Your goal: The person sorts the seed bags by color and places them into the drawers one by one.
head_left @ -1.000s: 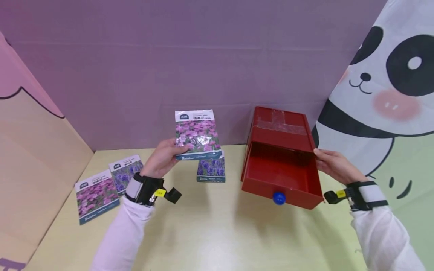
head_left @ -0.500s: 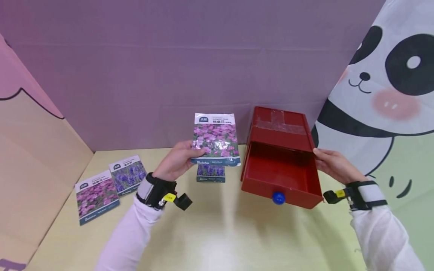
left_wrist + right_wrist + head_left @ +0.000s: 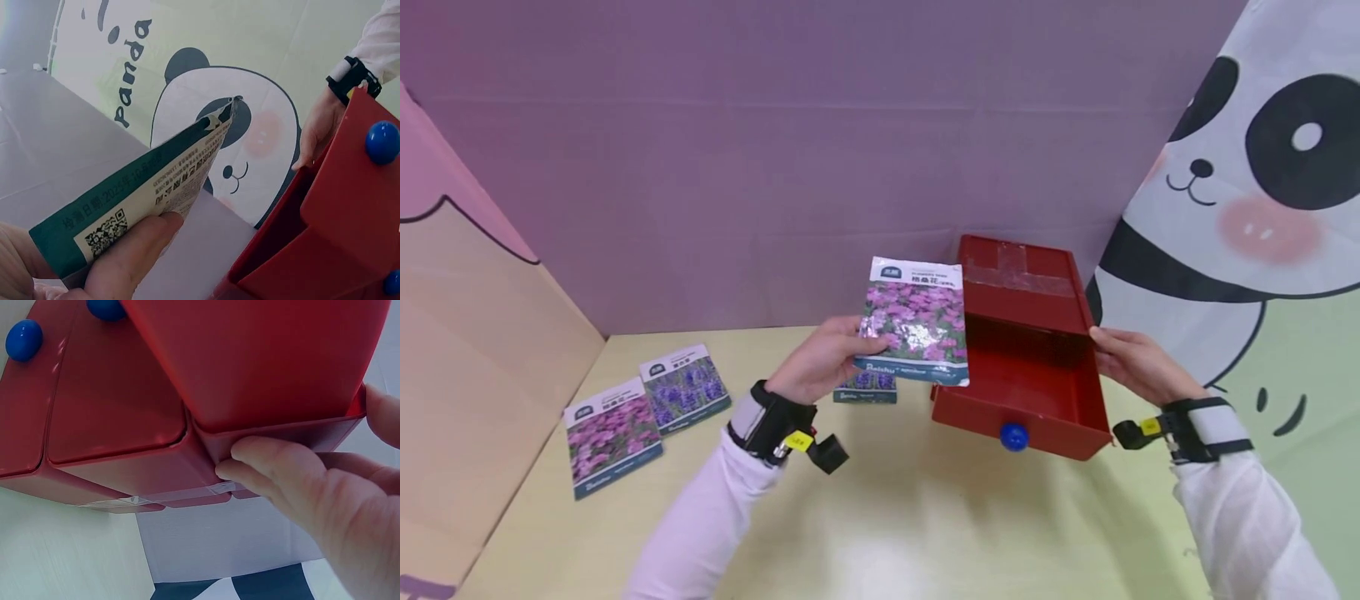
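Note:
My left hand (image 3: 823, 358) pinches a seed packet with pink flowers (image 3: 916, 321) by its lower left corner and holds it in the air at the left rim of an open red drawer (image 3: 1037, 392). The drawer has a blue knob (image 3: 1014, 436) and sticks out of a red box (image 3: 1022, 279). The same packet (image 3: 144, 197) shows edge-on in the left wrist view, gripped between thumb and fingers. My right hand (image 3: 1131, 362) grips the right side of the red box (image 3: 206, 394), fingers curled on its corner.
A purple-flower packet (image 3: 865, 387) lies flat on the yellow table (image 3: 910, 517) under my left hand. Two more packets (image 3: 613, 433) (image 3: 684, 389) lie at the table's left. A purple wall stands behind, and a panda panel (image 3: 1247, 208) closes the right side.
My left hand has carried the pink-flower packet to the right, from above the table's middle to the drawer's left rim. The right hand and box have stayed put.

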A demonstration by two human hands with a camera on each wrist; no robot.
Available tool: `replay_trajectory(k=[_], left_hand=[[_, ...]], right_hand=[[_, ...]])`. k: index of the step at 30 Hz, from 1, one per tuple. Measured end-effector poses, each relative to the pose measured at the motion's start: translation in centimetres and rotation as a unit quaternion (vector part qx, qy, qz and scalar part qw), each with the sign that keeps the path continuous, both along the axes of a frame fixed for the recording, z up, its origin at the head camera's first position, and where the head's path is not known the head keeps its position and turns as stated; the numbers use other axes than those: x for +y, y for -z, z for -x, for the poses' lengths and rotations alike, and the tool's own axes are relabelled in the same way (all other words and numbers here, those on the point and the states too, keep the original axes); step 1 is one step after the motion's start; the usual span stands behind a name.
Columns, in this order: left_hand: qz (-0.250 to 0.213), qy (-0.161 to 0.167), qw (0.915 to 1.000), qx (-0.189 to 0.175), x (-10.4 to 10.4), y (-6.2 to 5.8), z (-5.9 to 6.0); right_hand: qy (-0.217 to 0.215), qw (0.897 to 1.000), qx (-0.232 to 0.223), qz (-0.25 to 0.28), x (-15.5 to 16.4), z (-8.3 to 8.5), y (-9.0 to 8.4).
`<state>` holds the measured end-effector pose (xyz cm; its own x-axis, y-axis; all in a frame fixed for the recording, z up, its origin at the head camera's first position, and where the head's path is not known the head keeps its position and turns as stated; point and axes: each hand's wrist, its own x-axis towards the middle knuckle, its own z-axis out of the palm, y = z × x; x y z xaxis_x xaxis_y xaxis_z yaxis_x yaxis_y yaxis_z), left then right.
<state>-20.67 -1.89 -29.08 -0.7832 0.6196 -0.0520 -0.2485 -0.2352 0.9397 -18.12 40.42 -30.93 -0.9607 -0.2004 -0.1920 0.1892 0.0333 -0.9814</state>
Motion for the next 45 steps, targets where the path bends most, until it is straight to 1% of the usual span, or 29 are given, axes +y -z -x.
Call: replay_trajectory(k=[6, 13, 20, 23, 30, 32, 36, 41, 45], left_hand=[[-0.004, 0.026, 0.9997, -0.003, 1.4, -0.2, -0.4], [-0.002, 0.041, 0.9991, -0.01, 2.8, -0.3, -1.0], [0.004, 0.062, 0.9973, -0.038, 3.8, -0.1, -1.3], [0.011, 0.075, 0.9965, -0.037, 4.2, 0.0, -1.4], [0.025, 0.081, 0.9954, -0.045, 5.5, 0.2, -1.7], [0.024, 0.084, 0.9947, -0.054, 5.9, 0.3, -1.8], [0.015, 0.102, 0.9925, -0.065, 6.5, 0.6, -1.9], [-0.007, 0.128, 0.9882, -0.084, 7.2, 0.8, -2.1], [-0.017, 0.136, 0.9855, -0.1, 7.6, 0.9, -2.2]], right_hand=[[0.001, 1.0, -0.002, 0.001, 0.0, 0.1, -0.1], [0.0, 1.0, -0.001, 0.01, 0.0, 0.0, -0.1], [0.005, 1.0, 0.001, 0.01, 0.1, 0.1, 0.1], [0.003, 1.0, 0.003, 0.012, 0.1, 0.1, 0.1], [0.001, 1.0, 0.002, 0.006, 0.2, 0.0, 0.1], [0.003, 1.0, 0.001, -0.003, 0.2, -0.1, 0.1], [0.01, 1.0, -0.002, -0.019, 0.3, -0.2, 0.1], [0.013, 1.0, -0.005, -0.018, 0.4, -0.2, 0.1], [0.015, 1.0, -0.007, -0.023, 0.5, -0.3, 0.0]])
